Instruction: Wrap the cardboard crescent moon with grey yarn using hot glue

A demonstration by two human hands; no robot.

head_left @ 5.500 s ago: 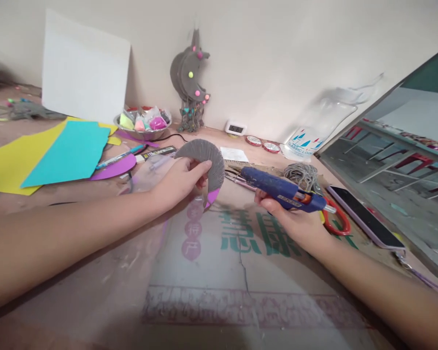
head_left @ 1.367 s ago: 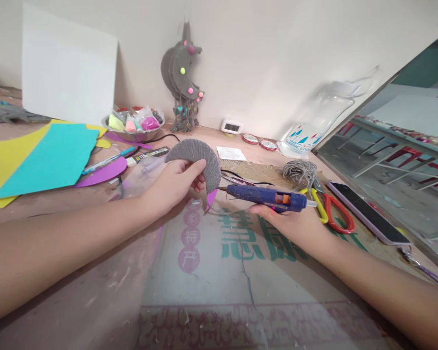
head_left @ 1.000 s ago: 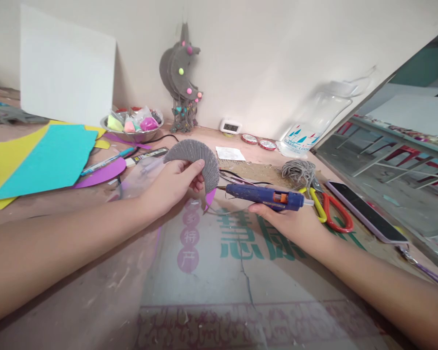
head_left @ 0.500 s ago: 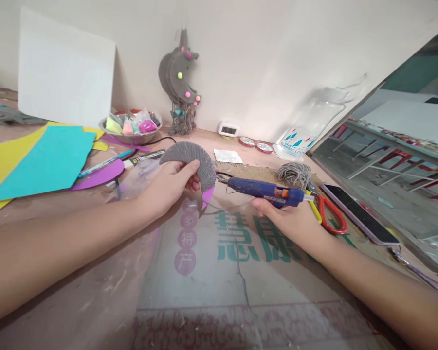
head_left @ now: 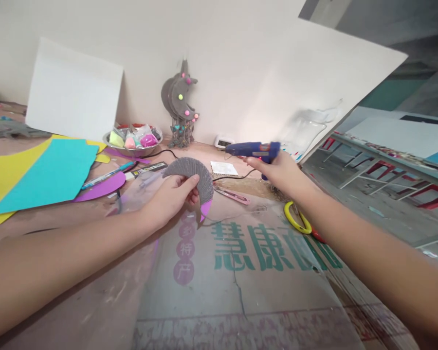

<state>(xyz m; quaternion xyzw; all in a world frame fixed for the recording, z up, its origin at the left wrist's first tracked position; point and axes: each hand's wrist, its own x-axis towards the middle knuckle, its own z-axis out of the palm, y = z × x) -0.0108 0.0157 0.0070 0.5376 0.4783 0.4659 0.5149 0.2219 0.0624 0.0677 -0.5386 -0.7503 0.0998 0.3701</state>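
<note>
My left hand (head_left: 180, 191) pinches a crescent (head_left: 194, 171) wound in grey yarn, its lower tip showing bare purple. From that tip a loose strand of grey yarn (head_left: 233, 217) trails to the right over the clear sheet. My right hand (head_left: 273, 170) grips a blue hot glue gun (head_left: 253, 149), raised toward the back of the table with its nozzle to the left. Its black cord (head_left: 237, 178) runs below it. Beneath my right forearm lie scissors (head_left: 297, 218) with yellow and red handles; the arm partly hides them.
Behind stands a grey moon ornament (head_left: 178, 99) with coloured balls. A metal bowl (head_left: 133, 151) of clay packs, yellow and blue sheets (head_left: 47, 170) and a purple piece (head_left: 104, 187) lie left. A pink-handled tool (head_left: 237, 197), small timer (head_left: 223, 141) and plastic jug (head_left: 306, 133) are right of centre.
My right hand has lifted the glue gun up and away from the crescent, toward the back. My left hand keeps its hold on the crescent. The view has shifted slightly.
</note>
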